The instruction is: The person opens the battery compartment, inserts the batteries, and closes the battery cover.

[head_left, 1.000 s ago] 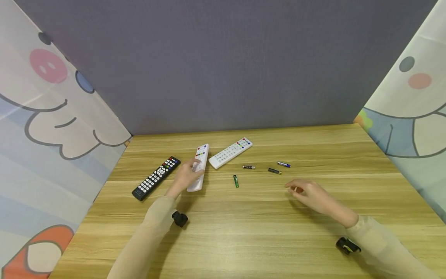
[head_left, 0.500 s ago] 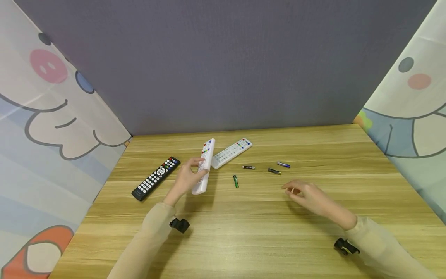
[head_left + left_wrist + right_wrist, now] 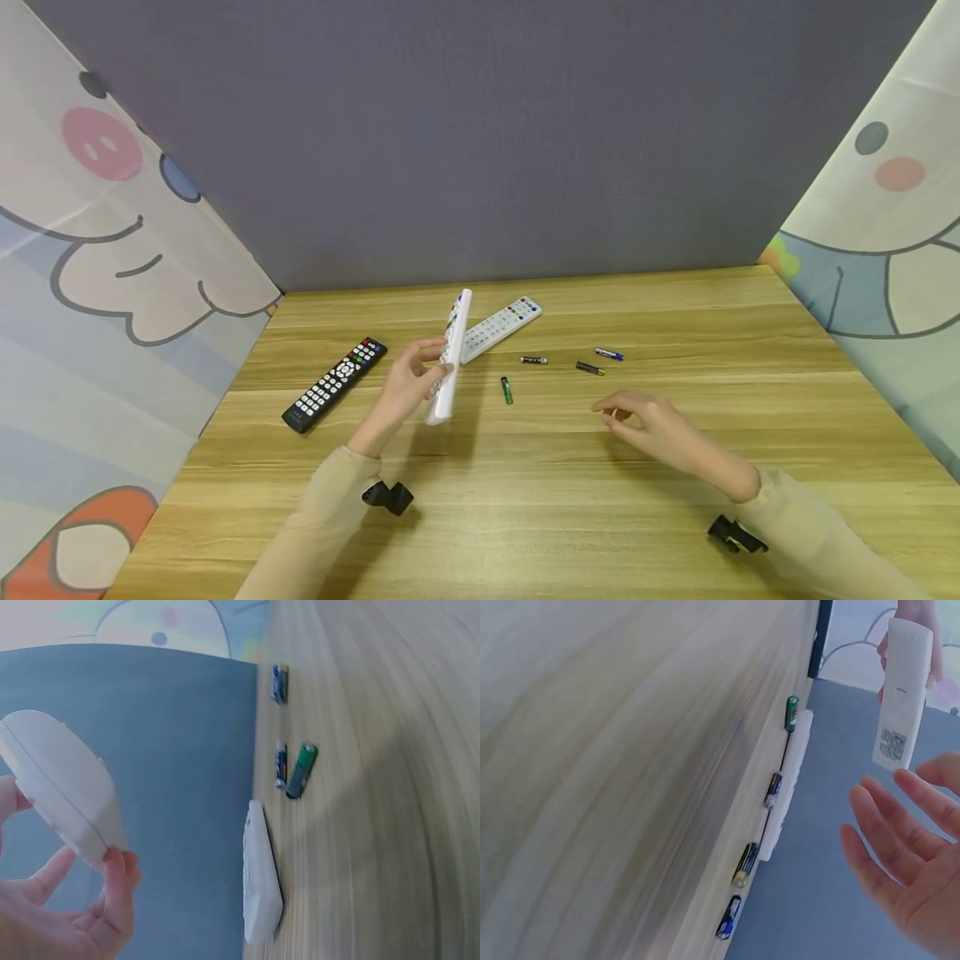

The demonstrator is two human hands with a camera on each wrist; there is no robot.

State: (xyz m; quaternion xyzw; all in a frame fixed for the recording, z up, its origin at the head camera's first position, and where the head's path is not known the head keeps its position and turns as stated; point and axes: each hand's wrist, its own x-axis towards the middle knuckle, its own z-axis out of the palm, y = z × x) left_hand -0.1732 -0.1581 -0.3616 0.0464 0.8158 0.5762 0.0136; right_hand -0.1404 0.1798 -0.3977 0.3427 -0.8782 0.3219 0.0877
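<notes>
My left hand (image 3: 408,385) grips a white remote control (image 3: 454,358) by its long edges, thumb on the near side. The remote is off the table, tilted up on its side. Its back, with a printed square code, shows in the right wrist view, where the remote (image 3: 904,694) appears beyond my right hand (image 3: 915,855). That right hand (image 3: 652,425) hovers over the table with loosely bent fingers and holds nothing. Near it lie a black-and-gold battery (image 3: 590,367) and a blue-and-silver battery (image 3: 609,353). A green battery (image 3: 507,390) and a dark battery with a silver end (image 3: 534,360) lie between the hands.
A second white remote (image 3: 504,327) lies face up behind the held one, partly covered by it. To the left rests a black remote (image 3: 334,384). A grey panel (image 3: 510,150) rises along the table's back edge, with printed cloth (image 3: 97,217) at the sides.
My left hand has lifted the white remote, moved it slightly right and turned it onto its edge. My right hand has drifted a little left. The batteries and other remotes stay put.
</notes>
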